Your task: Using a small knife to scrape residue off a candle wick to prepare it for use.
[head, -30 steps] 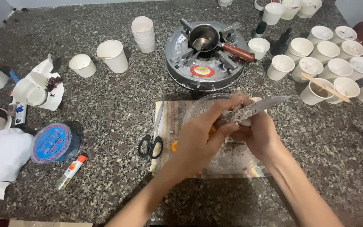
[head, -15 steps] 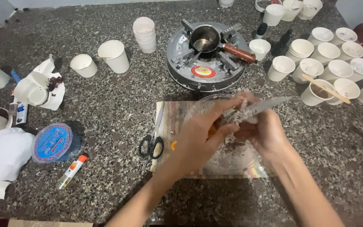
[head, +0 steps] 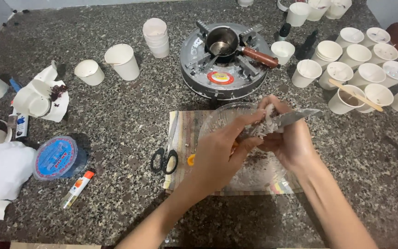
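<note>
My left hand [head: 222, 157] grips a knife by its orange handle, and the blade [head: 300, 116] points to the right. My right hand [head: 291, 143] holds a whitish speckled lump [head: 269, 115] against the blade. Both hands hover over a clear glass bowl [head: 215, 121] that has pale shavings and dark flecks in it. The bowl stands on a striped mat [head: 185, 133] on the speckled stone counter.
Black-handled scissors [head: 165, 159] lie on the mat's left edge. Behind the bowl is a round metal stove [head: 196, 69] carrying a small pot [head: 222, 41]. Several white paper cups [head: 369, 74] crowd the right, one with a wooden stick [head: 355, 96]. A blue-lidded tub [head: 56, 157] sits left.
The lump in my right hand has shifted slightly upward along the blade, and both hands have moved a little over the bowl. Everything else on the counter stays put.
</note>
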